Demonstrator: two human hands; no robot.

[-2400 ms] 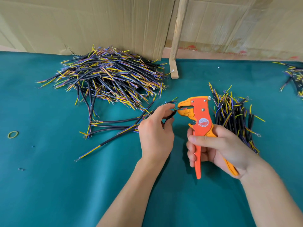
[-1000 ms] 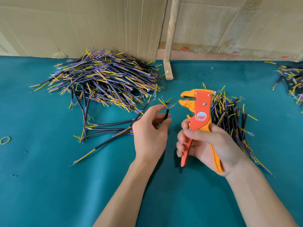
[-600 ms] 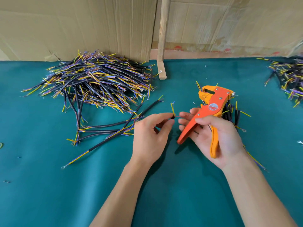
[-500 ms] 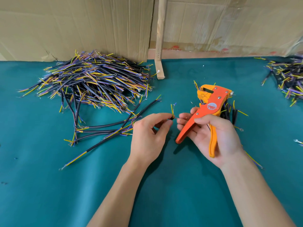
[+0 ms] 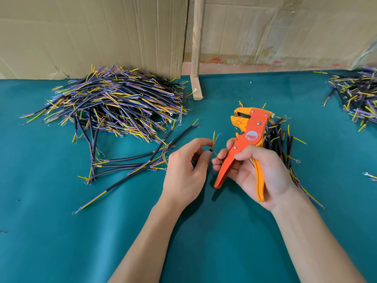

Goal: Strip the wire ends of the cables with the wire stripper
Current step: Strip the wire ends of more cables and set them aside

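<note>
**One cable end in hand, stripper idle**

My left hand (image 5: 184, 170) pinches a cable (image 5: 212, 147) by its black jacket, cores pointing up. My right hand (image 5: 259, 170) grips the stripper (image 5: 247, 135) above the surface (image 5: 61, 231). The cores look thin, limp and easily nicked; I judge the stiffer jacket, close to the end, the best hold.

matt teal cloth table (image 5: 61, 231), glossy orange, seemingly plastic wire stripper (image 5: 252, 131), creased cardboard (image 5: 91, 33).
</note>
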